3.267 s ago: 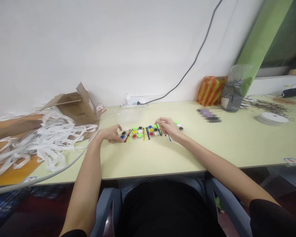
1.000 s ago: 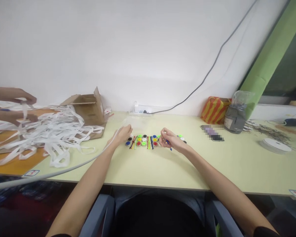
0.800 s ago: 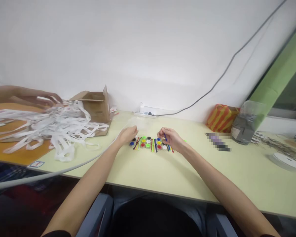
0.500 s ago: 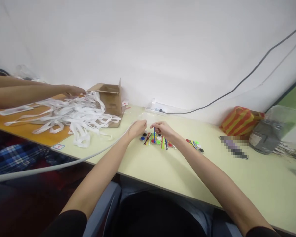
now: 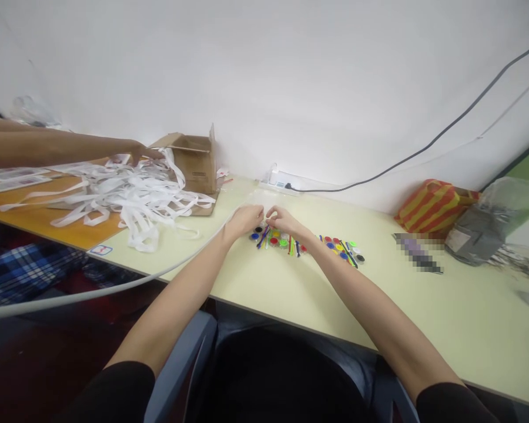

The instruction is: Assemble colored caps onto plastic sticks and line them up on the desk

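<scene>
My left hand [image 5: 247, 218] is closed, its fingertips bunched just above a black disc [image 5: 258, 230] and a blue disc [image 5: 254, 237]. What it holds, if anything, is hidden. Close beside it, my right hand [image 5: 285, 222] has its thumb and forefinger curled together in a pinch; anything between them is too small to make out. A blue stick-like piece [image 5: 263, 236] lies aslant below the fingertips. Around it are a red disc [image 5: 274, 241], a green disc [image 5: 283, 242] and several thin coloured sticks [image 5: 293, 246], partly under my right hand.
More coloured discs [image 5: 336, 247] and sticks lie right of my right wrist. A pale hose [image 5: 176, 270] crosses the left table edge. White straps [image 5: 132, 200] and a carton [image 5: 197, 164] stand left, where another person's hand [image 5: 143, 153] reaches. A striped bag [image 5: 432, 205] sits right.
The blue stick, upright in my right fingers before, now lies slanted near the left end of the pieces. My right hand has come closer to my left. The view has shifted slightly.
</scene>
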Available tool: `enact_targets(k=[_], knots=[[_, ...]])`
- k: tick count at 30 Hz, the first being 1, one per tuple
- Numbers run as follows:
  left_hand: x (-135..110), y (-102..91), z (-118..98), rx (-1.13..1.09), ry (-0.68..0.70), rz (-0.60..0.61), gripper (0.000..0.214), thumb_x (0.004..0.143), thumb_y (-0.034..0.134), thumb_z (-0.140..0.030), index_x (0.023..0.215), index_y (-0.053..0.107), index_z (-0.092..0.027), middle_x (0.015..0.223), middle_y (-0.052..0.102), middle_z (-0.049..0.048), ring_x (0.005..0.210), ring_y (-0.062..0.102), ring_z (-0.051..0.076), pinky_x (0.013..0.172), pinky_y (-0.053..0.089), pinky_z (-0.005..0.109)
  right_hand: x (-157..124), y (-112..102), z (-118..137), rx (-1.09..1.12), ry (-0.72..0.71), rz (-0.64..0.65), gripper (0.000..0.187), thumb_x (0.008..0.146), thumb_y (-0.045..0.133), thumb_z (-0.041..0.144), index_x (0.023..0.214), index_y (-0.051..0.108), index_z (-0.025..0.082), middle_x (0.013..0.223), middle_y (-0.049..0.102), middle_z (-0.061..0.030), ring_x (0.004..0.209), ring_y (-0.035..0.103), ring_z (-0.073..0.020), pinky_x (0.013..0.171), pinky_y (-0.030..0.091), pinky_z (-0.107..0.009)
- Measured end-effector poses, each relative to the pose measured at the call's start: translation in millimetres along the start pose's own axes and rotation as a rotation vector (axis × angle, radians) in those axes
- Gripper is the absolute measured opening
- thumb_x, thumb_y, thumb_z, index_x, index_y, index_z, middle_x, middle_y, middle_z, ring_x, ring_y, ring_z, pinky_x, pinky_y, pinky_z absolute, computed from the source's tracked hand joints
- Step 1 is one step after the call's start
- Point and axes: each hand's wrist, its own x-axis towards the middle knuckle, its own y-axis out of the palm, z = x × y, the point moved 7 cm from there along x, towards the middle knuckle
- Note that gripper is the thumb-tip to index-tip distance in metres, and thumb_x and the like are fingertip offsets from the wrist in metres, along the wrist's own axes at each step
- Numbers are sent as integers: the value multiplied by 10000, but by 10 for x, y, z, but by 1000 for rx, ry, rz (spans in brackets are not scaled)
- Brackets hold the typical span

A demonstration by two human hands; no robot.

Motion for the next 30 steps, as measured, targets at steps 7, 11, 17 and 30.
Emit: enact_targets(k=[7, 11, 17, 30], knots=[[-2, -11, 18, 10, -13, 2, 333, 956, 401, -319, 1044, 688, -175, 1032, 731, 132, 969, 655, 236, 823, 436, 303, 16, -129, 14, -158, -25, -146, 223, 756, 635, 163, 896, 470, 218, 640, 545, 37, 638, 496, -164, 601, 329, -261], [8, -13, 34, 15, -18, 1, 333, 957, 401, -322, 1042, 688, -175, 1042, 732, 128, 971, 654, 234, 825, 437, 300, -82, -405, 147, -312, -119, -271, 155, 799, 573, 221, 929, 489, 212, 654, 530, 36, 650, 499, -175, 642, 333, -284], [25, -41, 44, 14, 0, -11, 309, 952, 400, -283, 1037, 678, -180, 1047, 731, 126, 986, 654, 232, 856, 434, 301, -614, -893, 47, -347, -224, -289, 187, 812, 509, 199, 993, 554, 198, 791, 626, -23, 735, 550, -190, 714, 399, -309], [83, 46, 395, 109, -121, 18, 340, 945, 390, -349, 869, 682, -192, 1013, 735, 145, 974, 665, 263, 762, 433, 306, -1930, -2405, -1395, -440, 56, -841, 207, 794, 428, 191, 927, 585, 167, 874, 652, -113, 775, 594, -225, 744, 449, -354]])
